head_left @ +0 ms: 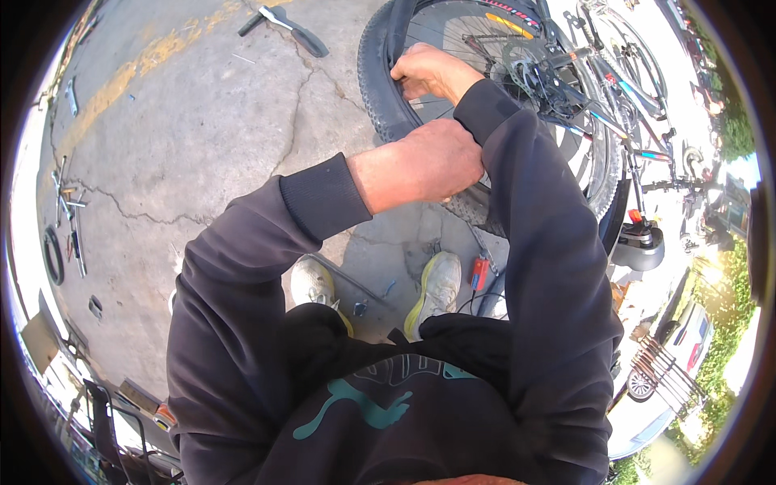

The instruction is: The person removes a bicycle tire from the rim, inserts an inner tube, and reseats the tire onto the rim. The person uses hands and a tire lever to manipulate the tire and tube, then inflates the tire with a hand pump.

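A bicycle wheel with a black knobby tire [373,81] lies at the top middle, its spokes and disc rotor [525,71] showing. A smooth black strip that looks like an inner tube [399,31] runs along the tire's left side to my right hand [432,71]. That hand reaches over the rim with bent fingers pinching the strip. My left hand [432,162] is closed in a fist over the lower left of the tire, beside my right sleeve. Its fingertips are turned away, so what they grip is hidden.
A hammer-like tool [293,31] lies on the cracked concrete at the top. Several tools [71,202] and a black ring [53,255] lie far left. A red-orange tool [480,273] is beside my right shoe [440,287]. Bicycle frame parts and a saddle [638,246] stand right.
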Available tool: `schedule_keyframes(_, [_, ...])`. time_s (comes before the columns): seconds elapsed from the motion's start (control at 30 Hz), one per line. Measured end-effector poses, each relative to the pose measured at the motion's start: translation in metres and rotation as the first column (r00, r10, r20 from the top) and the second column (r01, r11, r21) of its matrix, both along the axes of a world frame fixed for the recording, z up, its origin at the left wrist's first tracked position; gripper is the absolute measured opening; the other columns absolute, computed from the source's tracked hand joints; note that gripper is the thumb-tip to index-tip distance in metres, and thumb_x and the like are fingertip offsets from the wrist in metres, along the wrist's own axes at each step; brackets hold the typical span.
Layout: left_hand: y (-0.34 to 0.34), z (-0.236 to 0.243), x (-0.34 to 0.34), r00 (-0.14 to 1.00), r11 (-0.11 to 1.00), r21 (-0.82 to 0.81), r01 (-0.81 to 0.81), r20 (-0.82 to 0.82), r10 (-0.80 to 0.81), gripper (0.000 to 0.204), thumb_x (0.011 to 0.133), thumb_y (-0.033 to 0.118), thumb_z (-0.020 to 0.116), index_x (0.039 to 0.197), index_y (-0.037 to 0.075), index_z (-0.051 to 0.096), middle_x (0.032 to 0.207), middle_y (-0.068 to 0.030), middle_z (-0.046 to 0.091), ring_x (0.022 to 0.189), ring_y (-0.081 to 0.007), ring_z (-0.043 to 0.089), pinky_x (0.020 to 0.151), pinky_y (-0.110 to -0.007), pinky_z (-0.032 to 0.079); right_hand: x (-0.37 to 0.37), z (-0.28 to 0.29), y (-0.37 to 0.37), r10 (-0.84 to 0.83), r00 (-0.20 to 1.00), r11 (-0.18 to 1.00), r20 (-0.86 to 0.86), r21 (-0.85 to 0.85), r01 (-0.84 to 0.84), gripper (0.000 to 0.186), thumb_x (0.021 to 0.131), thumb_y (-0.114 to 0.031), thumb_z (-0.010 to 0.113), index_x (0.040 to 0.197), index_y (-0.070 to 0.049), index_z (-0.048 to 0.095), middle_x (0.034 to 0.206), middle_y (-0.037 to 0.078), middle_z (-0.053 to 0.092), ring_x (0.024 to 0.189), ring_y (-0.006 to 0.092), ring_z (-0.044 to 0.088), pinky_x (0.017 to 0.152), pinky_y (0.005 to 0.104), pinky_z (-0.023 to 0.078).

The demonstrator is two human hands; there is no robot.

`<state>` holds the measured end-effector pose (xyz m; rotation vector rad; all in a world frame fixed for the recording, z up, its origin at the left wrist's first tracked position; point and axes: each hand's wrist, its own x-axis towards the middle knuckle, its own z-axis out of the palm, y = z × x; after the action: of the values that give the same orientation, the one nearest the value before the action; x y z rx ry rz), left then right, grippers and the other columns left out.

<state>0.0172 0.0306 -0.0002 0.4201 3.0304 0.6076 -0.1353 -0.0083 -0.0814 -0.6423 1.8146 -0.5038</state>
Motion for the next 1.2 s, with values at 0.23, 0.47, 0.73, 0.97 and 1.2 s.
schedule_keyframes(0.23, [0.000, -0.021, -0.005, 0.970, 0.995, 0.001, 0.095, 0.223, -0.093, 0.034, 0.076, 0.033, 0.085, 0.096, 0.006, 0.077, 0.081, -0.0095, 0.074, 0.085, -0.0313, 0.074, 0.075, -0.043, 0.057, 0.016, 0.017, 0.050, -0.053, 0.751, 0.996, 0.658, -0.020, 0.088, 0.057, 0.104, -0.045, 0.056, 0.129, 0.006, 0.061, 0.125, 0.021, 0.068, 0.115, 0.0282, 0.066, 0.101, 0.0408, 0.051])
schedule_keyframes(0.47, [0.011, -0.029, -0.005, 0.988, 0.992, 0.114, 0.049, 0.139, -0.065, 0.033, 0.077, 0.035, 0.083, 0.100, 0.012, 0.079, 0.094, -0.0060, 0.076, 0.100, -0.0269, 0.073, 0.083, -0.041, 0.057, -0.045, -0.028, -0.028, -0.008, 0.718, 0.936, -0.696, -0.258, -0.240, 0.058, 0.095, -0.054, 0.067, 0.100, 0.004, 0.071, 0.071, 0.013, 0.071, 0.065, 0.0214, 0.072, 0.057, 0.0356, 0.058])
schedule_keyframes(0.73, [0.008, -0.013, 0.001, 0.962, 1.000, -0.021, -0.006, 0.274, 0.011, 0.020, 0.085, 0.019, 0.073, 0.103, 0.014, 0.080, 0.102, -0.0017, 0.076, 0.104, -0.0236, 0.072, 0.081, -0.039, 0.057, -0.027, -0.020, -0.063, 0.055, 0.691, 0.997, -0.720, 0.006, -0.074, 0.013, 0.080, -0.007, 0.062, 0.077, -0.002, 0.073, 0.077, 0.016, 0.077, 0.080, 0.0205, 0.078, 0.075, 0.0320, 0.061])
schedule_keyframes(0.97, [0.045, -0.059, -0.015, 0.986, 0.984, 0.080, -0.157, -0.045, 0.161, 0.032, 0.091, 0.019, 0.069, 0.123, 0.019, 0.075, 0.125, -0.0007, 0.071, 0.118, -0.0244, 0.068, 0.084, -0.041, 0.058, -0.053, -0.041, -0.062, -0.163, 0.985, 0.975, 0.060, -0.141, 0.170, 0.020, 0.087, -0.014, 0.072, 0.097, 0.004, 0.072, 0.099, 0.015, 0.076, 0.089, 0.0245, 0.074, 0.084, 0.0368, 0.061])
schedule_keyframes(1.2, [0.032, -0.025, -0.007, 0.950, 0.983, -0.143, 0.118, 0.304, -0.070, 0.046, 0.090, 0.025, 0.073, 0.136, 0.021, 0.069, 0.137, 0.0005, 0.067, 0.128, -0.0275, 0.063, 0.096, -0.048, 0.056, -0.015, -0.057, -0.052, -0.212, 0.616, 0.832, 0.759, -0.191, 0.522, 0.020, 0.105, -0.017, 0.058, 0.117, -0.002, 0.062, 0.127, 0.012, 0.065, 0.118, 0.0232, 0.060, 0.106, 0.0371, 0.047])
